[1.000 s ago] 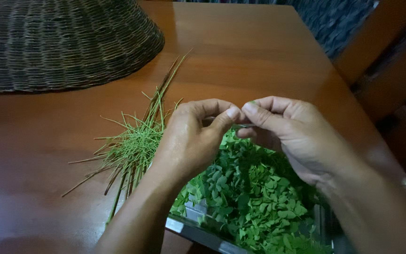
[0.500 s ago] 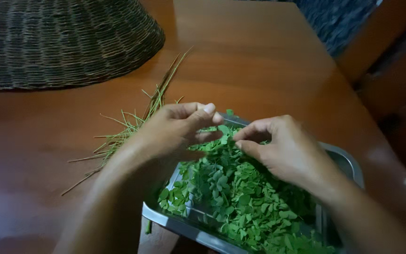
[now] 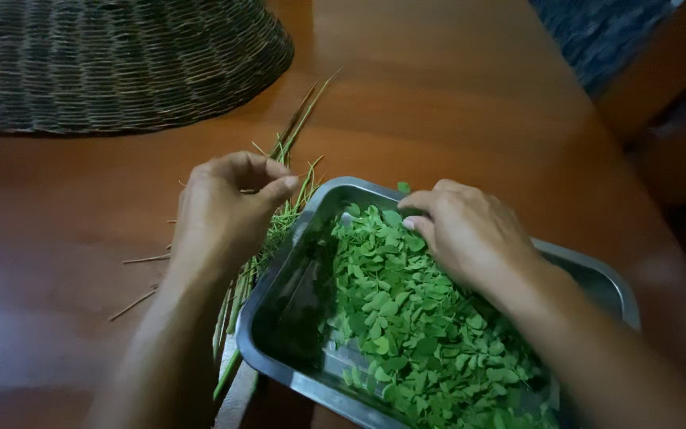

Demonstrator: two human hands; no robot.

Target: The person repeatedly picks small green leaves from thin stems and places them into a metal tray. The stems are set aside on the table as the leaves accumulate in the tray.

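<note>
The metal tray (image 3: 597,274) at the lower right is heaped with small green leaves (image 3: 395,306). The right hand (image 3: 470,234) rests on them, fingers curled. The left hand (image 3: 220,210) pinches a bare stem above the stem pile (image 3: 279,226) on the desk (image 3: 454,103). Lots of leaves are picked already.

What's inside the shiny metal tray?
The metal tray holds a heap of small green leaves, with the right hand resting on them. Part of its floor shows; anything beneath the leaves is hidden.
</note>
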